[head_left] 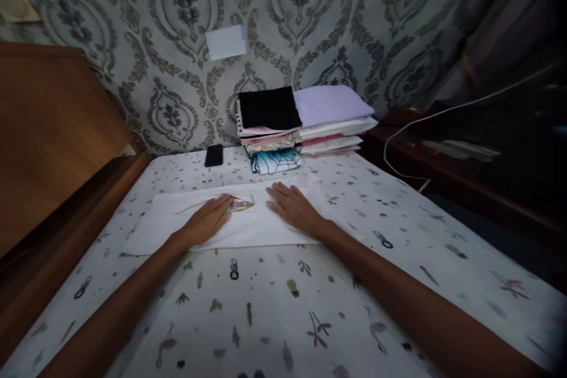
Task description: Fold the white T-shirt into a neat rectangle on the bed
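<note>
A white folded garment (pixel 248 230) lies flat in a long strip across the patterned bed sheet (pixel 266 295). A small coloured patch, perhaps a print or label, shows in an opening near its middle. My left hand (pixel 210 218) rests flat on the left part of the cloth, its fingertips beside that opening. On the right part lies my right hand (pixel 292 207), palm down with the fingers spread. Neither hand grips the fabric. Which kind of garment it is, I cannot tell.
Beyond the cloth stand two stacks of folded clothes, one topped by a black piece (pixel 269 108), the other by a lilac piece (pixel 334 105). A folded blue web-print cloth (pixel 277 162) lies in front. Left of it is a black phone (pixel 214 155). A wooden headboard (pixel 57 142) borders the left.
</note>
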A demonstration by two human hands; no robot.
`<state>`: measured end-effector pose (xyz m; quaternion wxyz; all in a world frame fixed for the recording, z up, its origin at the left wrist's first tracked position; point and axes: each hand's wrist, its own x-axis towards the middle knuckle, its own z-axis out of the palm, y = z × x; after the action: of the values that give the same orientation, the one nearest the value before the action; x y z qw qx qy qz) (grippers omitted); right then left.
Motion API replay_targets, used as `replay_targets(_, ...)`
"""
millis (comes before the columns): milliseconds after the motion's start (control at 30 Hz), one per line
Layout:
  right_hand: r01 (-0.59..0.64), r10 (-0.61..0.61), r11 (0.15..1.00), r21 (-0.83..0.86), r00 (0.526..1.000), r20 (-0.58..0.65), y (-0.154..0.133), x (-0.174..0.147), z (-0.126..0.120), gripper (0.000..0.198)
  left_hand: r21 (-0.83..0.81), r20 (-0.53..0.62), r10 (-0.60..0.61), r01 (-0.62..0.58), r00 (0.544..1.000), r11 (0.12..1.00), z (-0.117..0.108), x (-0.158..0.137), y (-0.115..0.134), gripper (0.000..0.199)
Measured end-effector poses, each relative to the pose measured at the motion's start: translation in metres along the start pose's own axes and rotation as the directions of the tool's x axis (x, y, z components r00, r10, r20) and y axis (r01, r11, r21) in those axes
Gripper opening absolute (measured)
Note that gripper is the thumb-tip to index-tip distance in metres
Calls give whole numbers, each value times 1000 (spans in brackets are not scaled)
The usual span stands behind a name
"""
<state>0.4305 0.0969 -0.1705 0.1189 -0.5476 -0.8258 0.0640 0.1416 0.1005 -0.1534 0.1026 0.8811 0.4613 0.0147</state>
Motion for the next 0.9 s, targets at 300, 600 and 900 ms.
replay_targets(300, 28, -29, 1000, -10, 999, -14, 6, 4, 9, 64, 27, -84, 6, -4, 996, 1000, 5, -9, 7, 58)
replay_targets(600, 61, -61, 998, -3, 996, -62, 9, 3, 12, 61, 69, -81, -319, 324, 944, 943, -4, -3, -12, 57)
replay_targets(900, 74, -73, 997, 4, 993, -87, 18, 6, 20, 58, 91, -107, -525, 534, 844, 840, -10, -24, -88, 62)
